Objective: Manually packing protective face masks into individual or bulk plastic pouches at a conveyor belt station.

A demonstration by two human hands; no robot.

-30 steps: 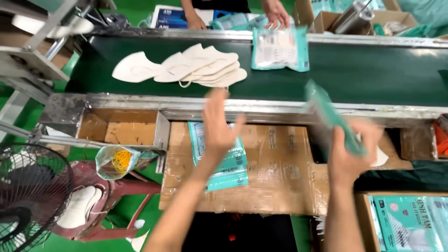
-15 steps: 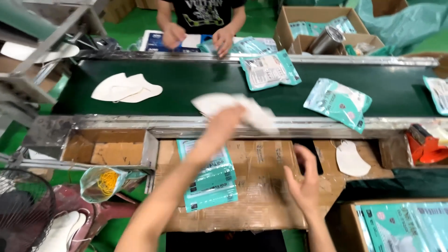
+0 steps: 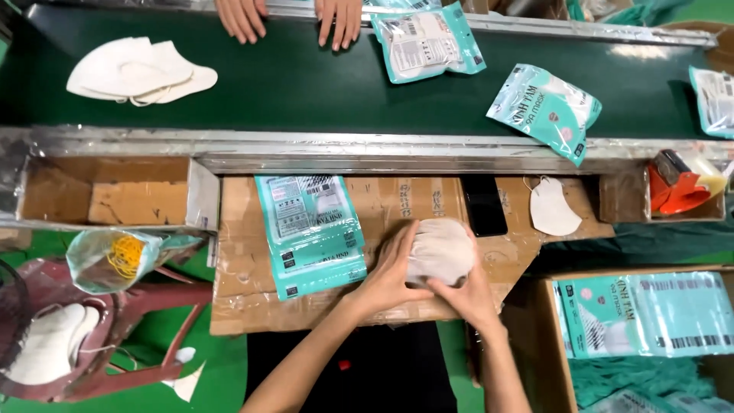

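**Stack of white masks pressed between both hands, not yet bagged**

Seen from above, looking down at a cardboard-topped work surface (image 3: 252,298). Left hand (image 3: 390,271) cupped around the near-left side of a small stack of white face masks (image 3: 440,248), fingers curled over its edge. Right hand (image 3: 470,294) closed on the near-right side of the same stack, thumb up against it. Both hands holding, neither open, the stack squeezed flat against the cardboard at the middle of the surface.

Just left of the hands, apart from them, a pile of empty teal pouches (image 3: 310,233) lying flat. Just beyond the stack, a black phone (image 3: 483,205). To the right, a single loose white mask (image 3: 554,208) on the cardboard.

Judged from the layout: masks gathered and being squared up, none of this stack inside a pouch so far, sealing undone too.

Further out, a dark green conveyor belt (image 3: 306,84) running across the top. On it, a heap of loose white masks (image 3: 138,70) at left, and filled teal packs (image 3: 547,107) at centre and right. At the far edge, another person's two hands (image 3: 290,17) resting on the belt. At lower right, a carton of finished packs (image 3: 650,313). At right, a red tape dispenser (image 3: 677,187) in a cardboard bay.
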